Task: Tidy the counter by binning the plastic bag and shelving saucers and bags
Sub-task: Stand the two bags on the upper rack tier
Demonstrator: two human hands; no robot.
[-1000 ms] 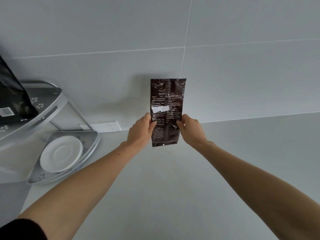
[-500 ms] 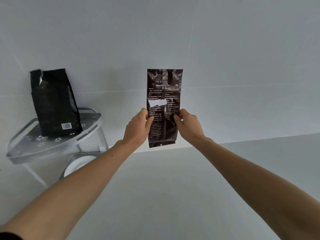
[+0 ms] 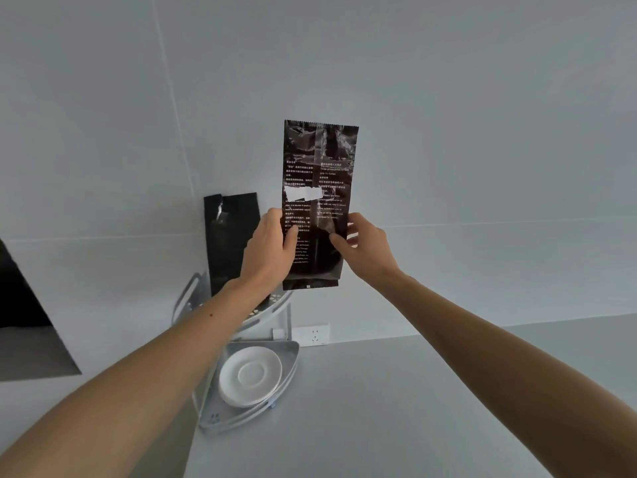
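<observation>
I hold a dark glossy coffee bag (image 3: 319, 188) with white print upright in the air, its lower half pinched between my left hand (image 3: 272, 246) and my right hand (image 3: 365, 246). It hangs just right of and above the two-tier grey corner shelf (image 3: 286, 370). A second black bag (image 3: 229, 236) stands on the shelf's upper tier, partly hidden by my left hand and forearm. White saucers (image 3: 250, 376) lie stacked on the lower tier.
The grey counter (image 3: 413, 408) stretches right of the shelf, against a pale tiled wall. A white wall socket (image 3: 313, 334) sits behind the shelf. A dark opening (image 3: 20, 305) shows at the far left.
The view has swung left, so the shelf now sits near the middle. The held bag has come close to the shelf's upper tier, beside the standing black bag.
</observation>
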